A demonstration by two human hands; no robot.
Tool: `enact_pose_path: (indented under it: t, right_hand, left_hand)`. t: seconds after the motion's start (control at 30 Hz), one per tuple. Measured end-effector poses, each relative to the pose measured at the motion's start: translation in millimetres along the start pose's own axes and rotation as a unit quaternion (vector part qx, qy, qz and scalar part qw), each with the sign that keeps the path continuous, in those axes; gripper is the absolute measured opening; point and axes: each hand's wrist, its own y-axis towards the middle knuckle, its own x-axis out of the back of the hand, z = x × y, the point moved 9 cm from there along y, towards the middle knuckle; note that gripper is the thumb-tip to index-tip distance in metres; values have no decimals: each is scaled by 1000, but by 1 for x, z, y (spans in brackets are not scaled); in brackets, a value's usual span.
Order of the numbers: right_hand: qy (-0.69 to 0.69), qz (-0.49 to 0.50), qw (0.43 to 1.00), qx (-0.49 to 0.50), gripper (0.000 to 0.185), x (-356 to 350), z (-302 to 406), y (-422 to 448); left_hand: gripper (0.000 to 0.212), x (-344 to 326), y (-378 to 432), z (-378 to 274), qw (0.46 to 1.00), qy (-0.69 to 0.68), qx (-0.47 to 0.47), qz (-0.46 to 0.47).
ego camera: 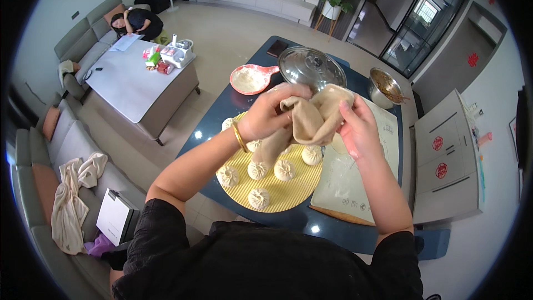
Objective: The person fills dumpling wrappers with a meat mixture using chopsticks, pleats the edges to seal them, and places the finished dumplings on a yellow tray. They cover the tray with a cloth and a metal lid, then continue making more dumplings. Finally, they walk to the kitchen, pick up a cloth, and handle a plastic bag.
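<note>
A beige cloth point(318, 118) hangs bunched in the air between both my hands. My left hand point(272, 110) grips its left side, and my right hand point(361, 127) pinches its right edge. Part of the cloth droops over the round yellow ribbed mat point(287, 198). Several pleated buns sit spaced on that mat, one bun point(259, 198) nearest me; the cloth and my left arm hide some of them. To the right lies a pale pastry mat point(339, 179) dusted with flour, with a round dough wrapper point(339, 143) partly hidden by my right hand.
A glass lid point(310, 64) and a red scoop point(250, 80) of flour lie beyond my hands. A steel bowl point(383, 85) of filling stands at the table's far right. A wooden rolling pin point(343, 215) rests along the pastry mat's near edge. Another person point(141, 23) leans on the coffee table point(129, 79).
</note>
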Motion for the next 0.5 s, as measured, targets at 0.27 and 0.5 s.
enact_pose_path:
  t: [0.27,0.5]
  right_hand:
    - [-182,-43,979,82,11,46,53,60]
    - [-200,6,965,167,17,42,27,110]
  left_hand:
    - [19,109,-27,29,924,86,313,-202]
    - [23,163,-27,38,885,332,264,-194]
